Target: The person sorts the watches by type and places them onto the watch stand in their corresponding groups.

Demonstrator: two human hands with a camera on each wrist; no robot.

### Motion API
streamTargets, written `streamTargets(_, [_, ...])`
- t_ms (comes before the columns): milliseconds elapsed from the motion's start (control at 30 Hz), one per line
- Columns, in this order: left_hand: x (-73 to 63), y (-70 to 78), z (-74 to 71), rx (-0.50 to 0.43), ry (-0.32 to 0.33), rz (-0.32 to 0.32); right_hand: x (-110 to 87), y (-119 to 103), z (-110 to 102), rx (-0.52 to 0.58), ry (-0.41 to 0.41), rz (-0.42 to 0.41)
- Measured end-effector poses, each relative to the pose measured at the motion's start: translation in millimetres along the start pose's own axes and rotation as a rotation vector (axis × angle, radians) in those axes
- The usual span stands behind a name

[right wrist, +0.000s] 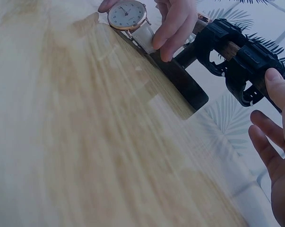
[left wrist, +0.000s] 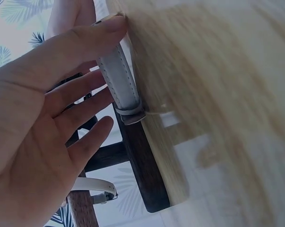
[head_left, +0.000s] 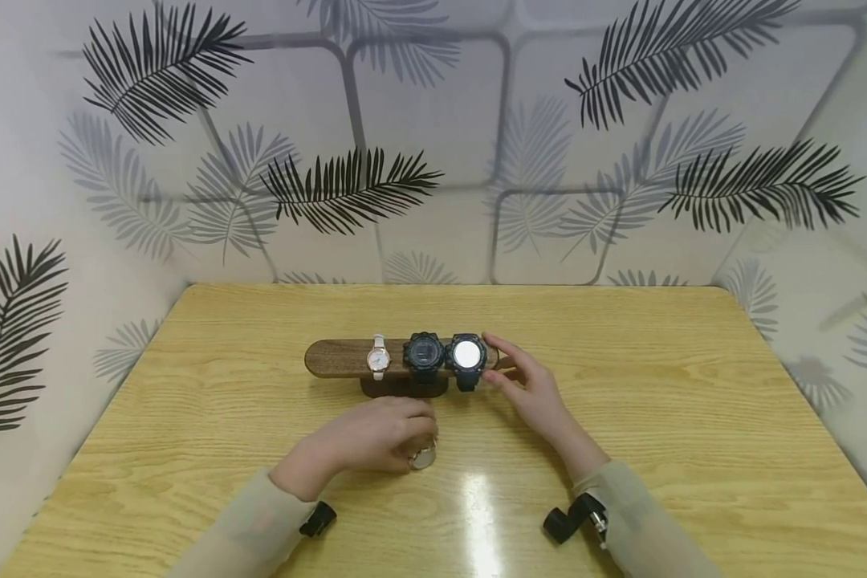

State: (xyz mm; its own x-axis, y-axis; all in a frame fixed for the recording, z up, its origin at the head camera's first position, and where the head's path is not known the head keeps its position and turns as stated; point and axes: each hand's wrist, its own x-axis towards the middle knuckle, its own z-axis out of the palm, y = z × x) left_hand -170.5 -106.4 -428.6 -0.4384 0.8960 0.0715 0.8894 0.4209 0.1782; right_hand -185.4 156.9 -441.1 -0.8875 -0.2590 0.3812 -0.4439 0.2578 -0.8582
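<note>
Wooden stand (head_left: 332, 357) bears three watches; left hand (head_left: 376, 437) grips a watch (head_left: 423, 457); right hand (head_left: 531, 385) open.

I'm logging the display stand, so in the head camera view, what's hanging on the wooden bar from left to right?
White-strapped watch → black watch with dark face → black watch with bright face, then the right hand at the wooden bar's right end.

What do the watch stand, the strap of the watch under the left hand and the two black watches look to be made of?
Watch stand: dark wood, going by its visible grain and matte brown finish. Strap held by the left hand: probably pale leather or imitation, with stitching along the edges. Black watches: chunky matte bands, likely rubber or resin.
</note>
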Motion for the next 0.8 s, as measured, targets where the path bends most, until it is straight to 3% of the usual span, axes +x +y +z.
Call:
streamTargets(267, [-0.6, 2.3, -0.6, -0.034, -0.054, -0.077, 0.5, 0.3, 0.2, 0.001, -0.003, 0.002])
streamTargets(433, [-1.3, 3.6, -1.9, -0.064, -0.062, -0.092, 0.4, 1.8, 0.3, -0.007, -0.001, -0.006])
streamTargets(633, [-4.8, 2.7, -5.7, -0.215, -0.027, -0.132, 0.1, 2.4, 0.3, -0.005, -0.002, -0.009])
streamTargets(800, [-9.9, -2.1, -8.4, -0.345, 0.058, -0.143, 0.0, 1.8, -0.2, -0.001, -0.005, -0.005])
